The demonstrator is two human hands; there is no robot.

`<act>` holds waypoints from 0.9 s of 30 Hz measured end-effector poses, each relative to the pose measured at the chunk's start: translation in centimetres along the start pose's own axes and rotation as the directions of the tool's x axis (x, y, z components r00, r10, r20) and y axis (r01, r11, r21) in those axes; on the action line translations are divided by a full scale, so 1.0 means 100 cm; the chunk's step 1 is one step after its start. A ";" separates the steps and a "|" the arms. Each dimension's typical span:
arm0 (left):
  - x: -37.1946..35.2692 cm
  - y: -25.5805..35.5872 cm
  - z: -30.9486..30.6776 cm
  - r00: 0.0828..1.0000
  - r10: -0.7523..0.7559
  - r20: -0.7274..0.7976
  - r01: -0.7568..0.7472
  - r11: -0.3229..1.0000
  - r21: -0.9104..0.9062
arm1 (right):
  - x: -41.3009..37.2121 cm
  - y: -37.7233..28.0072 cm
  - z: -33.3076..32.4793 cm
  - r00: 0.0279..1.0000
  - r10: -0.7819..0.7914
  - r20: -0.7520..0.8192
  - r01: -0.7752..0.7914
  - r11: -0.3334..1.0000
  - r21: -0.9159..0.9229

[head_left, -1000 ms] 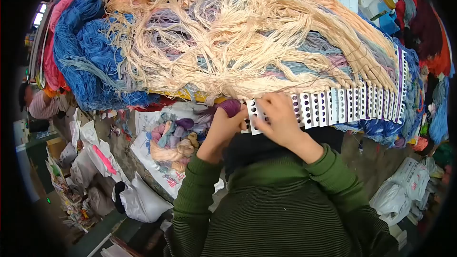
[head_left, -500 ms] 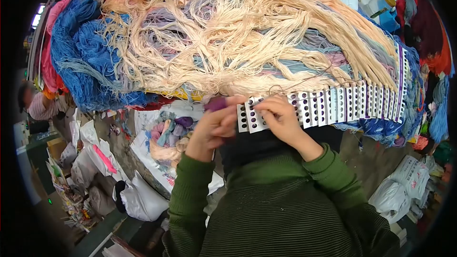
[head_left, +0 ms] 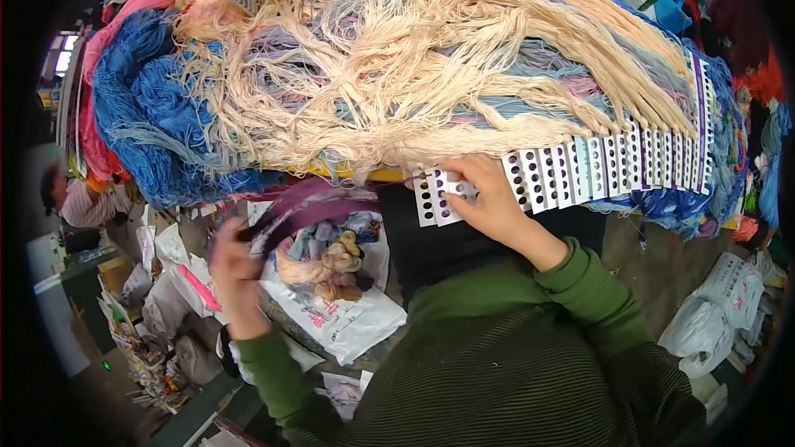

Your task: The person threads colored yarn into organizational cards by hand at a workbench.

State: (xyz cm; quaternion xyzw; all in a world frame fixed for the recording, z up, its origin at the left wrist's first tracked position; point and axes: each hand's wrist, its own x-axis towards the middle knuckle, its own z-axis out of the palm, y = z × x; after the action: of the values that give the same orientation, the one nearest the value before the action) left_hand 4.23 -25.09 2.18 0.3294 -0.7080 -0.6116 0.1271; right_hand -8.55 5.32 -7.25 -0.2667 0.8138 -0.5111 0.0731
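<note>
Head view: my left hand (head_left: 232, 269) grip pinches purple yarn (head_left: 308, 205), stretched across to punched card (head_left: 435, 197); right hand (head_left: 490, 199) grip pinches card, likely steadying it against pull.

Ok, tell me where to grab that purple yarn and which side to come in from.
Take the purple yarn on its free stretch, midway between the left hand and the card under the right hand. It looks stretched in a slanting line there, in open air. Come from the near side, below: the cream yarn pile crowds it from above.
</note>
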 end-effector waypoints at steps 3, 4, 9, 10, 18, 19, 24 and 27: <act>-0.036 -0.022 0.092 0.822 -0.402 0.403 0.519 0.820 -0.240 | -0.002 -0.015 -0.001 0.998 -0.005 -0.066 0.008 0.999 0.048; -0.044 -0.020 0.117 0.810 -0.337 0.480 0.519 0.793 -0.319 | -0.006 -0.022 -0.003 0.996 0.092 -0.010 -0.089 0.981 0.173; -0.058 -0.022 0.176 0.716 -0.179 0.675 0.550 0.740 -0.387 | -0.013 -0.046 0.000 0.838 0.405 0.367 -0.542 0.538 0.645; -0.056 -0.017 0.174 0.682 -0.165 0.712 0.597 0.687 -0.413 | -0.011 -0.052 -0.003 0.833 0.412 0.370 -0.534 0.423 0.732; -0.062 -0.007 0.177 0.715 -0.201 0.670 0.574 0.717 -0.396 | -0.008 -0.060 -0.015 0.824 0.414 0.387 -0.536 0.346 0.770; -0.062 -0.006 0.177 0.711 -0.186 0.677 0.567 0.722 -0.397 | -0.009 -0.058 -0.014 0.841 0.397 0.369 -0.520 0.401 0.755; -0.064 -0.002 0.182 0.704 -0.161 0.691 0.578 0.697 -0.426 | -0.008 -0.060 -0.019 0.820 0.442 0.364 -0.550 0.434 0.713; -0.061 -0.003 0.182 0.662 -0.151 0.734 0.654 0.595 -0.467 | -0.007 -0.060 -0.021 0.810 0.428 0.402 -0.562 0.367 0.741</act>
State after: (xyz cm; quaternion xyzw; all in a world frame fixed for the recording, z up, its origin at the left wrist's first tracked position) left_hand -1.68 -7.07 -0.75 0.1941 -0.3173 -0.9155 -0.1532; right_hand -6.66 5.28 -1.21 0.0237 0.5023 -0.7673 0.3979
